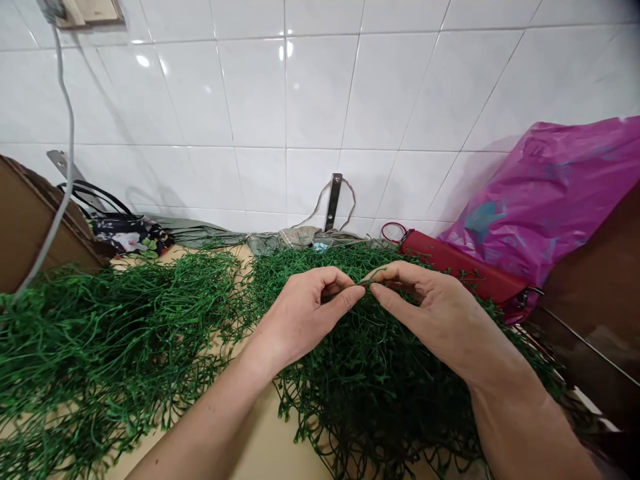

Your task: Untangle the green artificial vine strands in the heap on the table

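Between my fingertips is a thin green plastic stem (379, 273), part of it sticking out past my right thumb. My left hand (320, 300) pinches it from the left, thumb against forefinger. From the other side my right hand (420, 293) pinches it too, and the two thumbs nearly touch. Both hands are above a thick pile of green artificial plant stems (385, 387) with small forked tips. A second, looser heap of the same green stems (110, 333) spreads across the tan table (265, 433) to the left.
A cardboard box (40, 213) and a floral bag (130, 233) stand at the left, near a hanging grey cable (63, 187). A red handbag (465, 270) and a purple plastic bag (550, 193) lie at right. Behind is a white tiled wall (320, 87) with a metal bracket (333, 203).
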`<action>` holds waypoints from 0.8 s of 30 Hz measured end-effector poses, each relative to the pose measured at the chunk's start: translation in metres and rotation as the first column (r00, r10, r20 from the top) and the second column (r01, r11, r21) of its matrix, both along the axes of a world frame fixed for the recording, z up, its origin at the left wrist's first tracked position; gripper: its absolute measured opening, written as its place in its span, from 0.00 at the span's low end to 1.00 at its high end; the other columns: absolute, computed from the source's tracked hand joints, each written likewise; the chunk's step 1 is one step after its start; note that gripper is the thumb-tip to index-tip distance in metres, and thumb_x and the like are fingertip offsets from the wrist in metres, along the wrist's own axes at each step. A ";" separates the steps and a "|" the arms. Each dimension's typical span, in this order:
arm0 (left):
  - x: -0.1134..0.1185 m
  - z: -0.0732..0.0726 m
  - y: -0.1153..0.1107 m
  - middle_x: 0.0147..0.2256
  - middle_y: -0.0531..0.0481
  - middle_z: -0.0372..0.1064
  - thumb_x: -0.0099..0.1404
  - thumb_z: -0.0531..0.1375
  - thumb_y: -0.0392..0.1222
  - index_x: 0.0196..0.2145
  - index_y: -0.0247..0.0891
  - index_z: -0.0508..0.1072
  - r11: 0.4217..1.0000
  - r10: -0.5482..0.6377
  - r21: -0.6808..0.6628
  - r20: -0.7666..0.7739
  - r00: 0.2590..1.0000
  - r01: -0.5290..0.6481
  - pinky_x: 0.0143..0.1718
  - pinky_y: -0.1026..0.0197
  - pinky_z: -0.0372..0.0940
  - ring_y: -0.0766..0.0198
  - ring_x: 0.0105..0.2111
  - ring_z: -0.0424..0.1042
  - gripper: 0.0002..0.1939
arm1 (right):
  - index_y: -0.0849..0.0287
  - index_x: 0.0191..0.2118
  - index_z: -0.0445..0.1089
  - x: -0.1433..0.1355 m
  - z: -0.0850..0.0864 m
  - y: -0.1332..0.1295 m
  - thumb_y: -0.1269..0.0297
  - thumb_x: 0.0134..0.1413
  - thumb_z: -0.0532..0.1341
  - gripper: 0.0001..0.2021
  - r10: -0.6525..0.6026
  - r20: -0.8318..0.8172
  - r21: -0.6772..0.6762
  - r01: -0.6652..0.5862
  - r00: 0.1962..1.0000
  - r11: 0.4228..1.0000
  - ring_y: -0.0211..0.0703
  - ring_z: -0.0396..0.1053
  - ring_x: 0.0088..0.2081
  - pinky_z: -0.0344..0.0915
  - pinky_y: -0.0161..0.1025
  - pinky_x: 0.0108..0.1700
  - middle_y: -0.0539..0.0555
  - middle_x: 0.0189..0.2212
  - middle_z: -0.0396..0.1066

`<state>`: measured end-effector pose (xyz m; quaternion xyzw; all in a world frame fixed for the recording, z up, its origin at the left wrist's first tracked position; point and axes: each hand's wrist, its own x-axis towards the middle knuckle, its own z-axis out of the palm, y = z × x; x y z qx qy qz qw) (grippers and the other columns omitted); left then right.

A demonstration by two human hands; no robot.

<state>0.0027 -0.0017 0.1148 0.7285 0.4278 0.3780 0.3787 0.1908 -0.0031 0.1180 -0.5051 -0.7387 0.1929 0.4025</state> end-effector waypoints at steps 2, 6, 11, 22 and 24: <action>0.002 -0.001 0.001 0.25 0.58 0.61 0.69 0.57 0.46 0.28 0.38 0.69 1.000 -0.008 0.008 -0.017 1.000 0.009 0.28 0.63 0.52 0.68 0.27 0.57 0.13 | 0.53 0.33 0.74 -0.002 0.000 0.000 0.61 0.55 0.60 0.06 -0.112 0.097 0.077 0.105 0.989 0.991 0.47 0.74 0.34 0.67 0.41 0.38 0.50 0.30 0.77; 0.008 -0.007 0.002 0.24 0.58 0.59 0.69 0.57 0.43 0.27 0.39 0.66 0.999 -0.010 0.042 0.000 1.000 0.010 0.28 0.63 0.51 0.68 0.26 0.57 0.13 | 0.53 0.33 0.74 -0.007 -0.006 0.002 0.63 0.54 0.59 0.06 -0.217 0.183 0.165 0.187 0.959 0.968 0.48 0.75 0.33 0.67 0.42 0.37 0.51 0.28 0.78; 0.008 -0.005 -0.003 0.23 0.58 0.56 0.69 0.57 0.42 0.25 0.39 0.62 0.998 0.012 0.067 0.028 1.000 -0.014 0.28 0.63 0.51 0.68 0.26 0.55 0.14 | 0.53 0.33 0.75 0.009 -0.014 0.017 0.62 0.54 0.58 0.07 -0.330 0.155 0.224 0.292 0.931 0.930 0.47 0.74 0.31 0.65 0.43 0.36 0.52 0.30 0.79; -0.001 -0.003 0.002 0.25 0.57 0.54 0.72 0.54 0.48 0.29 0.39 0.66 0.982 0.173 0.078 -0.039 0.984 -0.170 0.28 0.63 0.51 0.67 0.26 0.54 0.15 | 0.54 0.37 0.78 0.037 0.002 0.012 0.54 0.55 0.62 0.12 -0.244 -0.010 0.037 0.244 0.970 0.969 0.49 0.76 0.37 0.69 0.43 0.39 0.54 0.36 0.81; -0.003 -0.005 0.005 0.25 0.57 0.55 0.71 0.54 0.49 0.29 0.39 0.66 0.983 0.175 0.065 -0.058 0.983 -0.171 0.28 0.63 0.52 0.66 0.27 0.55 0.15 | 0.54 0.39 0.78 0.027 0.003 0.008 0.53 0.57 0.61 0.13 -0.164 -0.034 0.000 0.164 0.986 0.987 0.49 0.77 0.38 0.70 0.44 0.40 0.54 0.36 0.81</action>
